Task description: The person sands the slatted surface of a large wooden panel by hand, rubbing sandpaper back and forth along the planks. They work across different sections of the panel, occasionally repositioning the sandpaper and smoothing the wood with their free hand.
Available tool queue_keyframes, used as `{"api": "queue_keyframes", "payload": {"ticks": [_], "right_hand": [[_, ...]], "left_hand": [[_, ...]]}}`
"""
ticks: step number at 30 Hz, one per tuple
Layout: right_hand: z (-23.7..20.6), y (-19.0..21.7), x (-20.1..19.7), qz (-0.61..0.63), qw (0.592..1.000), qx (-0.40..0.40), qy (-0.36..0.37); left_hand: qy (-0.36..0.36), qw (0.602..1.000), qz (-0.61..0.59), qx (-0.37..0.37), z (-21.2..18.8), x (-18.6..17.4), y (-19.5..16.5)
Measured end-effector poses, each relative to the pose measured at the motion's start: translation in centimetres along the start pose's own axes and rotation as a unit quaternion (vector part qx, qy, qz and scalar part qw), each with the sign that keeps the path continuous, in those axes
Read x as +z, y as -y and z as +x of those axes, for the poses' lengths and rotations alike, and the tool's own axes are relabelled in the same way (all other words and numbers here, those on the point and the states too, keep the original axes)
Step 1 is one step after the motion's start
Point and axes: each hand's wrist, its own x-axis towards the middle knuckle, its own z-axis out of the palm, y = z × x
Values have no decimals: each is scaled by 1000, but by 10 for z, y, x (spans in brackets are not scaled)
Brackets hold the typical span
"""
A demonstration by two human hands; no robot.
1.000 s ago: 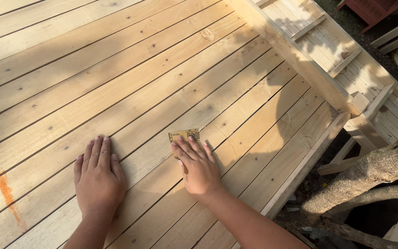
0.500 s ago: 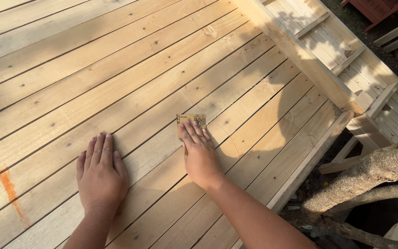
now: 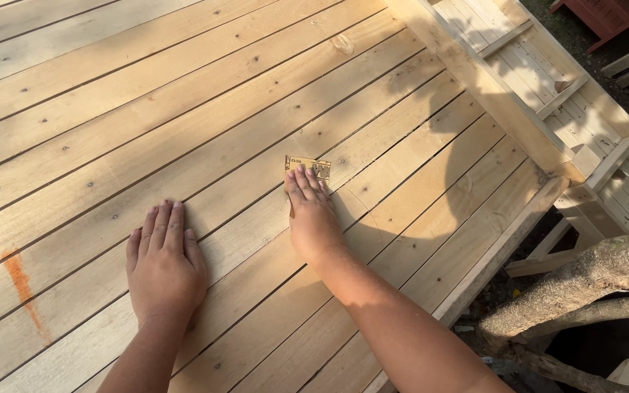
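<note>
A wide surface of pale wooden planks point(image 3: 183, 109) fills most of the head view. My right hand point(image 3: 313, 218) presses flat on a small piece of tan sandpaper point(image 3: 309, 164), whose far edge shows beyond my fingertips. My left hand point(image 3: 163, 262) lies flat on the planks to the left, fingers together, holding nothing. About a hand's width separates the two hands.
An orange paint streak point(image 3: 22, 287) marks a plank at the left. The platform's edge point(image 3: 496, 251) runs diagonally at the right, with a slatted wooden frame point(image 3: 547, 94) beyond it. Rough tree branches point(image 3: 584, 280) and dark ground lie below at the lower right.
My right hand has slid the sandpaper forward along the plank, away from me. My left hand has stayed flat in place.
</note>
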Motion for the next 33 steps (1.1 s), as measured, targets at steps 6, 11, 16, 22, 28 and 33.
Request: {"api": "queue_keyframes", "payload": {"ticks": [6,11,16,22,28,33], "right_hand": [[-35,13,8,67,994,-37,81],[-15,4,25,21,999,-41,23],[-34,18,21,27,998,-57,31],[-11,22,9,31,997,-64,38],[-23,22,17,35,997,-55,43],[-38,25,23,11,993,-90,69]], "left_hand": [[-5,1000,-13,1,0,1,0],[-11,1000,-15,6,0,2,1],[-10,1000,-8,8,0,2,1],[4,1000,3,3,1,4,2],[9,1000,15,5,1,4,1],[16,1000,22,-6,2,2,-1]]}}
